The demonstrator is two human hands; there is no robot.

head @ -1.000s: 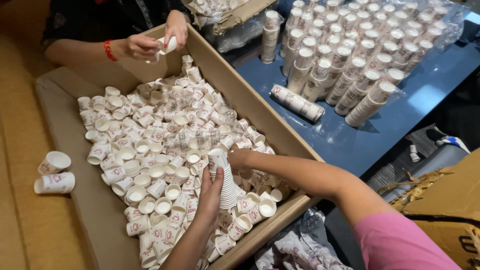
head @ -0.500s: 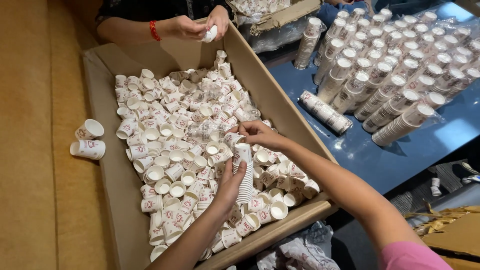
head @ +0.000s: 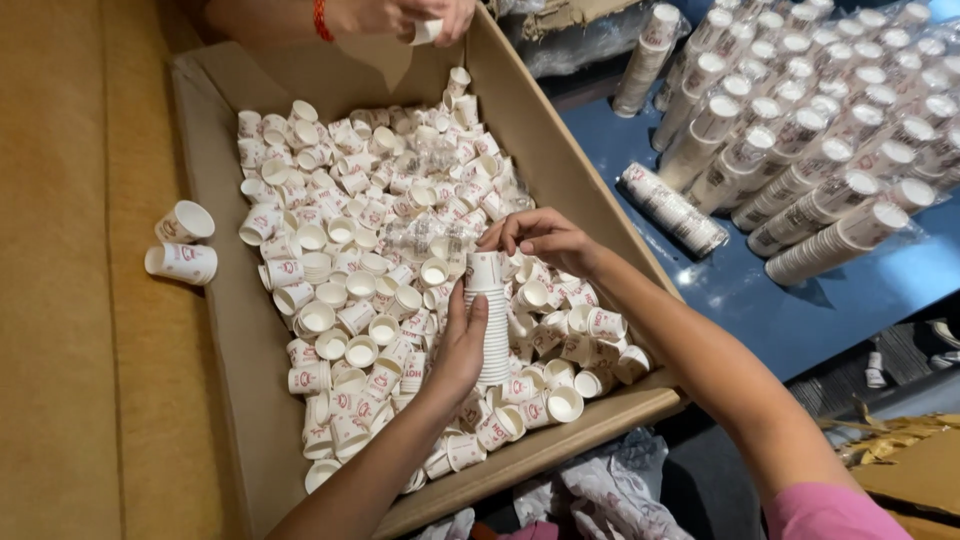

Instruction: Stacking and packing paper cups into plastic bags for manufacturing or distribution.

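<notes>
My left hand (head: 462, 350) holds an upright stack of small white paper cups (head: 490, 320) over a shallow cardboard box (head: 215, 260). My right hand (head: 545, 238) hovers at the top of the stack, fingers bent over the uppermost cup. The box is filled with several loose white cups with red print (head: 350, 220), lying in all directions. At the far end of the box another person's hand (head: 405, 15) with a red wristband holds one cup.
Two loose cups (head: 182, 243) lie on the tan surface left of the box. On the blue table (head: 780, 300) at right stand several wrapped stacks of cups (head: 800, 130), one sleeve (head: 672, 208) lying flat near the box. Crumpled plastic lies below the box.
The view has shifted so the box sits higher and farther left. My right hand has come onto the top of the stack held in my left hand. The other person's hand stays at the far edge.
</notes>
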